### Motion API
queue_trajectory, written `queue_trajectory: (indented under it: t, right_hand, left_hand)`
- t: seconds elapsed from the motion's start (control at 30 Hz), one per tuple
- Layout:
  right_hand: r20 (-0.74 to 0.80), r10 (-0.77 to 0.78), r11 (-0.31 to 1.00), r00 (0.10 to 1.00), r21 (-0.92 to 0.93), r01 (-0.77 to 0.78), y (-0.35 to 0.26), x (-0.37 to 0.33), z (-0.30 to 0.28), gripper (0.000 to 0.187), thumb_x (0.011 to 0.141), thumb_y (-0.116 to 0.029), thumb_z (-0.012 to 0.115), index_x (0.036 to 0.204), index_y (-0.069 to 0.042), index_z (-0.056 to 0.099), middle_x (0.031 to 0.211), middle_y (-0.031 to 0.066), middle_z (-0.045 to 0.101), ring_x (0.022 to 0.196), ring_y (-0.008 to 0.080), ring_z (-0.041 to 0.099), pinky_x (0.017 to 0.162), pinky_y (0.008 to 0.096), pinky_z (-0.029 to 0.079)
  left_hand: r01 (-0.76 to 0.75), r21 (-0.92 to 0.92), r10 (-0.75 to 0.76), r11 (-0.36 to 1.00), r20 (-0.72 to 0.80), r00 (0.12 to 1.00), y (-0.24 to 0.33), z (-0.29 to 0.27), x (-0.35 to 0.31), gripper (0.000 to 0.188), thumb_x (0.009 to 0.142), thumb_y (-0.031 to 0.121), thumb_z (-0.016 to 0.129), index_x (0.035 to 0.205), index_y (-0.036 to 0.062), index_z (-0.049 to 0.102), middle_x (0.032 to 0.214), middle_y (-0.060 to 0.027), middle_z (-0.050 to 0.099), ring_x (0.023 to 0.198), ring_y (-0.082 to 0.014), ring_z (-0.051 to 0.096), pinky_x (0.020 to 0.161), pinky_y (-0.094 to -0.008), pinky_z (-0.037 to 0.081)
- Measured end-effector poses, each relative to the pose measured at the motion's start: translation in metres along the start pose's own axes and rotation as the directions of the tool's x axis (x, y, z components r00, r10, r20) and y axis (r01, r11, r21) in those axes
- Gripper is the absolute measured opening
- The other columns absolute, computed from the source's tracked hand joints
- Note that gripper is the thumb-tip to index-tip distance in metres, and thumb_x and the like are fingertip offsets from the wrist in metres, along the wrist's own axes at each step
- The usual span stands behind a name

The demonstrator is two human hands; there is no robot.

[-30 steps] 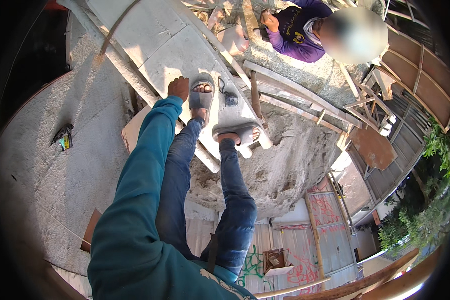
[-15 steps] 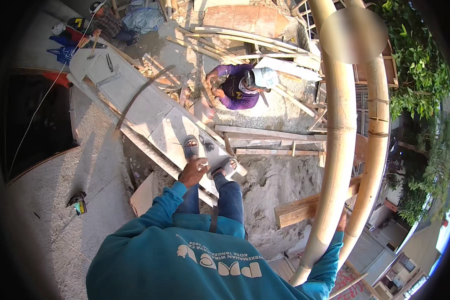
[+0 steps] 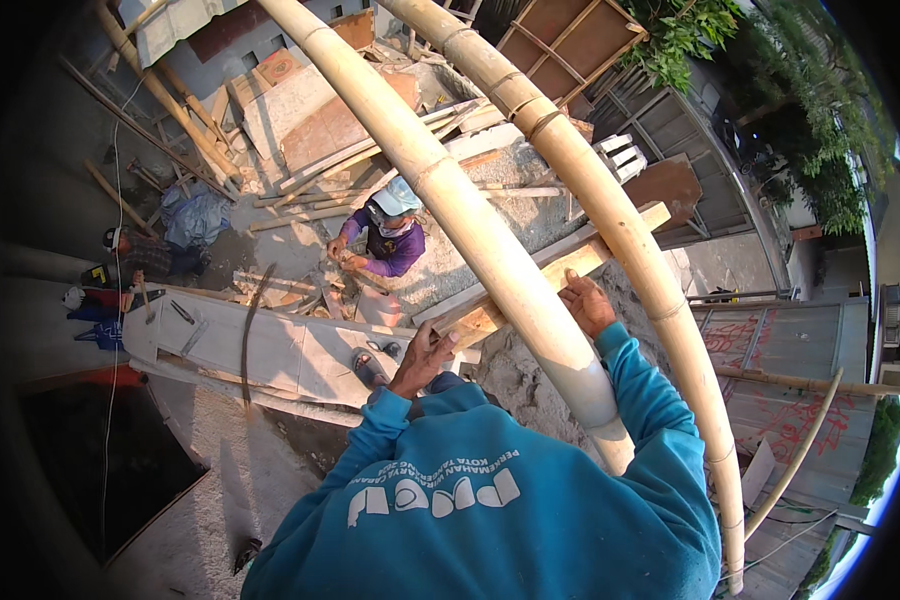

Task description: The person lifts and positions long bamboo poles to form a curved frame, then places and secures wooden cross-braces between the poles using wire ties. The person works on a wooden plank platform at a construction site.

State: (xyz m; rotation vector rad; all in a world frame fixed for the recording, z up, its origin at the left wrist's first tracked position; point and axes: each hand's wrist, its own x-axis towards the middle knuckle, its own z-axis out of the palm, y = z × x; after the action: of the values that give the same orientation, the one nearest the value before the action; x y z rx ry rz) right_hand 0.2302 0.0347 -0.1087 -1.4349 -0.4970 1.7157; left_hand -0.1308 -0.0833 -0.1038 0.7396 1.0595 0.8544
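A wooden plank (image 3: 577, 256) crosses behind two thick bamboo poles, the nearer pole (image 3: 445, 180) and the farther-right pole (image 3: 595, 195). My left hand (image 3: 425, 362) is closed on the plank's left end. Between the two poles, my right hand (image 3: 590, 305) has its fingers curled against the plank's near edge. Part of the right thumb and palm is hard to make out. Both poles slant from the upper middle down to the lower right, the nearer one passing beside my right forearm.
Below, a long grey board platform (image 3: 280, 350) carries my sandalled foot (image 3: 370, 367) and some hand tools. A co-worker in purple (image 3: 400, 248) crouches beyond it among scrap timber (image 3: 300, 130). Farther left is another person (image 3: 145, 255). A corrugated metal fence (image 3: 810, 350) stands at right.
My view has swung to the right. My left hand has risen from near my legs and taken hold of the plank's end. My right hand now shows between the poles.
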Motion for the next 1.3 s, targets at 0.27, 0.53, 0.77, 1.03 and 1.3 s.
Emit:
queue_trajectory:
  t: [0.27, 0.53, 0.77, 1.03, 1.3]
  right_hand:
    - [0.626, -0.110, 0.583, 0.772, -0.588, 0.560, 0.012, -0.005, 0.014, 0.050, 0.101, -0.029, 0.059, 0.139, 0.002, 0.048, 0.142, 0.0216, 0.051, 0.126, 0.0225, 0.053, 0.103, 0.0361, 0.047]
    - [0.224, 0.049, 0.848, 0.973, -0.525, 0.079, -0.025, -0.003, 0.036, 0.046, 0.102, -0.038, 0.056, 0.128, 0.000, 0.059, 0.113, 0.0137, 0.069, 0.097, 0.0220, 0.069, 0.084, 0.0359, 0.058]
    - [0.300, -0.467, 0.512, 0.832, -0.675, 0.531, -0.059, -0.071, 0.076, 0.039, 0.100, -0.028, 0.061, 0.121, 0.004, 0.061, 0.107, 0.0160, 0.071, 0.094, 0.0239, 0.070, 0.078, 0.0349, 0.057]
    - [0.490, -0.523, 0.559, 0.697, -0.420, 0.715, -0.064, -0.158, 0.233, 0.034, 0.100, -0.022, 0.063, 0.119, 0.006, 0.062, 0.097, 0.0135, 0.071, 0.090, 0.0177, 0.067, 0.080, 0.0314, 0.054]
    - [0.537, -0.517, 0.837, 0.667, 0.157, 0.523, -0.037, -0.140, 0.315, 0.102, 0.090, -0.054, 0.069, 0.155, 0.004, 0.014, 0.133, 0.0196, 0.053, 0.124, 0.0228, 0.053, 0.100, 0.0380, 0.048]
  left_hand:
    - [-0.055, -0.342, -0.012, 0.938, -0.189, 0.982, 0.021, -0.014, -0.044, 0.044, 0.098, 0.024, 0.059, 0.128, -0.0063, 0.047, 0.125, -0.0202, 0.058, 0.118, -0.0327, 0.061, 0.102, -0.0480, 0.054]
    - [-0.294, -0.125, 0.123, 0.947, -0.707, 0.697, 0.036, -0.083, -0.213, 0.039, 0.094, 0.026, 0.064, 0.118, -0.0025, 0.052, 0.113, -0.0148, 0.059, 0.108, -0.0277, 0.062, 0.095, -0.0449, 0.056]
    - [-0.242, 0.359, 0.407, 0.901, -0.893, 0.191, 0.057, -0.121, -0.364, 0.050, 0.093, 0.032, 0.067, 0.125, -0.0020, 0.051, 0.113, -0.0127, 0.060, 0.108, -0.0216, 0.057, 0.096, -0.0335, 0.045]
    - [-0.392, 0.518, 0.408, 0.760, -0.850, -0.334, 0.088, -0.145, -0.412, 0.071, 0.096, 0.049, 0.061, 0.140, -0.0039, 0.043, 0.130, -0.0234, 0.048, 0.123, -0.0286, 0.052, 0.104, -0.0413, 0.046]
    - [-0.826, -0.032, 0.496, 0.563, -0.787, 0.368, 0.108, -0.162, -0.231, 0.060, 0.098, 0.036, 0.058, 0.140, -0.0047, 0.045, 0.139, -0.0228, 0.053, 0.126, -0.0364, 0.056, 0.100, -0.0491, 0.054]
